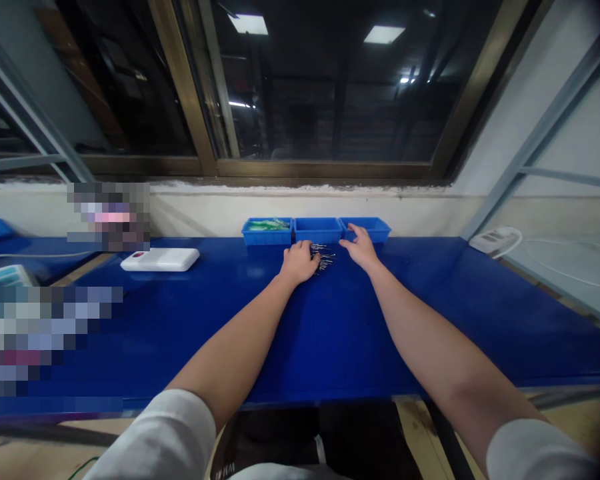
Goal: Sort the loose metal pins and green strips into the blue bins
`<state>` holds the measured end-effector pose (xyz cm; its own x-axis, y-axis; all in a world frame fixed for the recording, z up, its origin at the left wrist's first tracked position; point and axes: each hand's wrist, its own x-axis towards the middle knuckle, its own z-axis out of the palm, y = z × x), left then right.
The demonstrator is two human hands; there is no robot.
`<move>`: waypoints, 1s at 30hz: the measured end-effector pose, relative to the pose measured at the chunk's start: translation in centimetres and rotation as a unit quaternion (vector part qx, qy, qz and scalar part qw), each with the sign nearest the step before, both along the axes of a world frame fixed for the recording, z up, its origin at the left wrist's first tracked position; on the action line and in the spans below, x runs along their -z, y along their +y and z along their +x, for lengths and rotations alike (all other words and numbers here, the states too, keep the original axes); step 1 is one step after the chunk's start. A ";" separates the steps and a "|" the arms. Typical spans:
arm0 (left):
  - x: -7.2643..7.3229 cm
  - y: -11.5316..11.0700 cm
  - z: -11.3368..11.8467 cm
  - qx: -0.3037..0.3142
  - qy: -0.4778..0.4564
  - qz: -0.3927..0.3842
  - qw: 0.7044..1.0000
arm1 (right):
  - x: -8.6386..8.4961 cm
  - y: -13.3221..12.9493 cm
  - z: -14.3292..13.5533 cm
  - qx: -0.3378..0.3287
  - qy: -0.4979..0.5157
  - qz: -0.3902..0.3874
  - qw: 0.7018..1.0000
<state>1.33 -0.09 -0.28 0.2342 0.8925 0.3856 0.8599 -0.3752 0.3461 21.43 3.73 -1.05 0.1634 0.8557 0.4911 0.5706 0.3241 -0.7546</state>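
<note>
My left hand (pixel 300 262) rests on the blue table with its fingers apart and bent, along the left side of a loose pile of thin metal pins or screws (pixel 325 259), too small to tell which. My right hand (pixel 361 251) is just right of the pile, in front of the right blue bin (pixel 380 230). Its thumb and fingers are spread, and nothing shows between them. Behind the pile stands the middle blue bin (pixel 317 231). The left blue bin (pixel 267 231) holds something green and white.
A white power bank (pixel 161 259) lies on the blue table (pixel 190 340) to the left. At the right edge are a white power strip (pixel 495 239) and its cable. A window (pixel 330 87) is behind the bins; metal frames slope at both sides. Blurred patches cover things at left.
</note>
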 end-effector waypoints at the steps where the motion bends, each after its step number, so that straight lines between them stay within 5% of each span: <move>1: 0.0 0.0 0.0 0.001 0.000 0.000 1.000 | 0.0 0.0 0.0 0.007 -0.009 0.004 1.000; 12: -0.1 -0.2 0.1 0.000 0.017 -0.006 1.000 | -0.1 -0.8 -0.4 0.078 -0.075 0.048 0.993; 18: 0.1 -0.7 0.3 0.071 0.097 -0.057 0.991 | 0.2 -1.7 -2.5 -0.088 -0.200 0.037 0.975; 30: 0.1 -0.6 0.2 0.138 0.093 -0.043 0.985 | 0.4 -1.4 -3.3 -0.155 -0.217 -0.034 0.963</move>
<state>1.53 -0.70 -0.41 0.5321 0.8125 0.2380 0.7807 -0.5797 0.2334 18.09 2.30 -1.42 -0.3132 0.8627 0.3970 0.7206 0.4882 -0.4923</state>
